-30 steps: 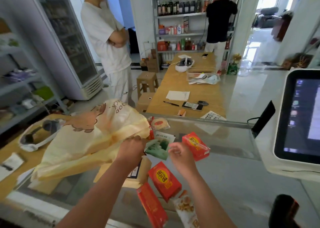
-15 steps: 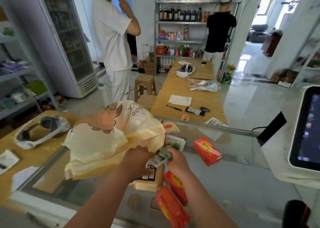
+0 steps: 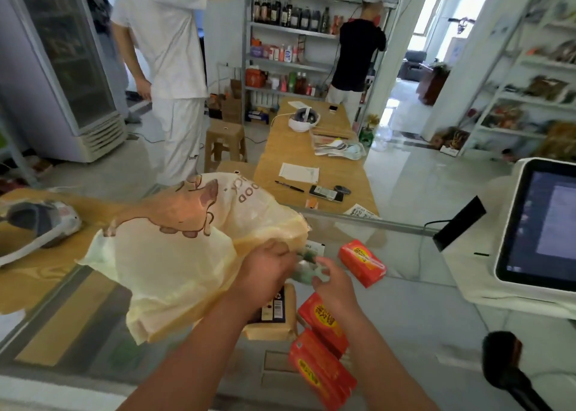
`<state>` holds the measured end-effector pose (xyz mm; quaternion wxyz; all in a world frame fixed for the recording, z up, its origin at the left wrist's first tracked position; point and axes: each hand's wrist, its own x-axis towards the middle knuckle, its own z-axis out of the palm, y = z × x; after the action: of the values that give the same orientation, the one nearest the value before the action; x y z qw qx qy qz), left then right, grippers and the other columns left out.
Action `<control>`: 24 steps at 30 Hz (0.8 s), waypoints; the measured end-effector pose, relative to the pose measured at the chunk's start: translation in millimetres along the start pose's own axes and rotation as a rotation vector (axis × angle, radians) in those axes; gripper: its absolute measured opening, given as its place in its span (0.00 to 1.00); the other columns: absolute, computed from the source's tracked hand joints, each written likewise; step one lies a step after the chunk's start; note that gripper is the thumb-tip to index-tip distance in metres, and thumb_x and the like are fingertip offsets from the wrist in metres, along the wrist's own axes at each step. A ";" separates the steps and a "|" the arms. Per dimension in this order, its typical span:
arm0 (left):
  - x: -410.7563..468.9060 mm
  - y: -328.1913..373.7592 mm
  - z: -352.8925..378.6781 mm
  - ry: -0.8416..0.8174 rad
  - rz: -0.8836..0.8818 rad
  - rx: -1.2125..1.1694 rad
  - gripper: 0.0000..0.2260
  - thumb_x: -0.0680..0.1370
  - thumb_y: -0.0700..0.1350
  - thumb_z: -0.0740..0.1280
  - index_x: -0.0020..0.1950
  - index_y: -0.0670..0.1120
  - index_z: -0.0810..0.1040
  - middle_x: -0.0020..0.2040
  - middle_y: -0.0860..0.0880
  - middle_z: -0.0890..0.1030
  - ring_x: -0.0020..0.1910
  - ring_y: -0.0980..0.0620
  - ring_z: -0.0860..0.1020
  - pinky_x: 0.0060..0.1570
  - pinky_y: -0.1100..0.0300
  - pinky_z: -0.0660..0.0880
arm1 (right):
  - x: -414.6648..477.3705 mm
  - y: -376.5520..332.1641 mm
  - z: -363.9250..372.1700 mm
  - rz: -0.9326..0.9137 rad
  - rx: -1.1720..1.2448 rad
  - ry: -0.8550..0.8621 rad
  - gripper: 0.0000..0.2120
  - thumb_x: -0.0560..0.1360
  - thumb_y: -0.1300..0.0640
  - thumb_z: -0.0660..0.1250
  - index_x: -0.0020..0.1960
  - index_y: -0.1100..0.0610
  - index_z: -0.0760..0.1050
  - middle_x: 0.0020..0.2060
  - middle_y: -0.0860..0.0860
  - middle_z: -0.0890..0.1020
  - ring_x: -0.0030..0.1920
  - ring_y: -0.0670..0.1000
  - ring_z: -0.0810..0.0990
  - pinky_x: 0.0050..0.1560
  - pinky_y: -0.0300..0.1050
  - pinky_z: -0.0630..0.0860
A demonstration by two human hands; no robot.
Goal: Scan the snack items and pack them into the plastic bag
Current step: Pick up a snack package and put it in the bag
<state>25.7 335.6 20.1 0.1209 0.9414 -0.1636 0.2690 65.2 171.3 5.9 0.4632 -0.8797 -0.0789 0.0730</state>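
Packing under way: left hand (image 3: 265,267) grips the plastic bag (image 3: 174,254) at its mouth, right hand (image 3: 335,282) loose-fingered, empty, just beside the green packet (image 3: 307,265) there; next move likely calls for lifting a red box (image 3: 361,262) off the counter (image 3: 420,317).

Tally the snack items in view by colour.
Red boxes: 3
Beige packet: 1
Green packet, at the mouth of the plastic bag: 1
White packet, partly hidden: 1
Total: 6
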 end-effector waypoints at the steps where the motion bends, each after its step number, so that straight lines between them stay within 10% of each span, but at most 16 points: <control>1: 7.0 0.5 -3.9 0.073 -0.016 -0.063 0.05 0.68 0.41 0.73 0.43 0.46 0.83 0.37 0.49 0.78 0.37 0.47 0.76 0.34 0.59 0.74 | -3.2 2.0 -5.0 0.011 0.047 0.046 0.19 0.75 0.65 0.66 0.64 0.55 0.73 0.56 0.47 0.74 0.57 0.48 0.73 0.55 0.40 0.70; 9: 65.6 34.7 -44.5 0.370 -0.023 -0.505 0.10 0.76 0.45 0.66 0.53 0.46 0.84 0.38 0.57 0.72 0.39 0.60 0.65 0.46 0.75 0.62 | -29.7 9.6 -60.8 0.063 0.469 0.155 0.06 0.74 0.64 0.69 0.47 0.54 0.80 0.48 0.50 0.82 0.51 0.52 0.79 0.47 0.46 0.76; 24: 119.8 105.9 -46.7 0.175 -0.540 -1.155 0.07 0.76 0.39 0.70 0.53 0.47 0.83 0.40 0.53 0.82 0.36 0.62 0.80 0.36 0.68 0.75 | -72.8 11.1 -138.5 0.021 0.918 0.190 0.05 0.76 0.66 0.64 0.42 0.62 0.74 0.36 0.59 0.83 0.36 0.53 0.84 0.41 0.44 0.81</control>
<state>60.4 224.1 138.9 0.6846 0.7075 -0.0288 0.1733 22.8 38.7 78.4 0.8089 -0.5873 0.0133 0.0241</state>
